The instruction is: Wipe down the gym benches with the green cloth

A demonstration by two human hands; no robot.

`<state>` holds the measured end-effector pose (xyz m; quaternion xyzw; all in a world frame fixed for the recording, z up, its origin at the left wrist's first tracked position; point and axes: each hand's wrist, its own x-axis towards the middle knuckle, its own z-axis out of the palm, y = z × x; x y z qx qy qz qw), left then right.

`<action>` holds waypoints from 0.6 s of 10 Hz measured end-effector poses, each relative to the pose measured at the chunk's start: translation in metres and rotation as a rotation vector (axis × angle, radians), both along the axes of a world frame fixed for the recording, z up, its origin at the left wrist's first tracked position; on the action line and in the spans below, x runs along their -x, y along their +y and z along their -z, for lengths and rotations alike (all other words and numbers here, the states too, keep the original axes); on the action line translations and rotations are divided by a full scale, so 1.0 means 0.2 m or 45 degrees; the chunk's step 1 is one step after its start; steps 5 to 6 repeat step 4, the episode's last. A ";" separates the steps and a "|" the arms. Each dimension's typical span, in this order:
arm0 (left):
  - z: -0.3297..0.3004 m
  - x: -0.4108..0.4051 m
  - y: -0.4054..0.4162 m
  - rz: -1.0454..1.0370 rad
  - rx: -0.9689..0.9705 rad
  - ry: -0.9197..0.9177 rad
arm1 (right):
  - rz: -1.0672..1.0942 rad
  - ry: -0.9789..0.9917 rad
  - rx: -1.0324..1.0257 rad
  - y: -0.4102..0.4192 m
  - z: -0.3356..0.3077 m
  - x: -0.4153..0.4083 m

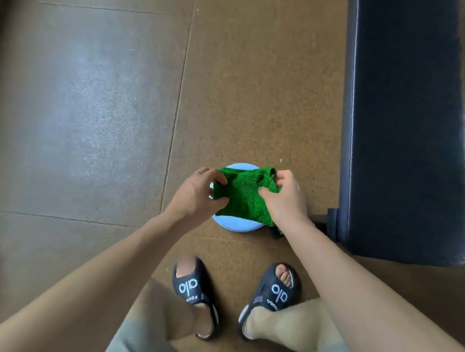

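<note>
The green cloth (245,195) is a fluffy towel stretched between both hands above a light blue round bowl (236,225) on the floor. My left hand (197,195) pinches the cloth's left edge with thumb and fingers. My right hand (287,198) grips its right edge. A dark navy padded gym bench (403,132) runs along the right side, from the top of the view down to its near end beside my right forearm. Most of the bowl is hidden by the cloth and hands.
Brown speckled rubber floor tiles (94,99) spread to the left and ahead. My feet in dark sandals (192,287) stand just behind the bowl. A dark bench frame part (324,219) sticks out low beside the bowl. A dark object sits at the left edge.
</note>
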<state>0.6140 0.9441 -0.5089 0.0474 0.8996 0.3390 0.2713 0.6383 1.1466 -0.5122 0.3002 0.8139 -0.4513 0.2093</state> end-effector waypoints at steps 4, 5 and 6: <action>0.93 0.17 -0.16 0.574 0.273 0.089 | -0.630 0.170 -0.547 0.11 0.92 0.07; 0.93 0.17 -0.16 0.574 0.273 0.089 | -0.630 0.170 -0.547 0.11 0.92 0.07; 0.93 0.17 -0.16 0.574 0.273 0.089 | -0.630 0.170 -0.547 0.11 0.92 0.07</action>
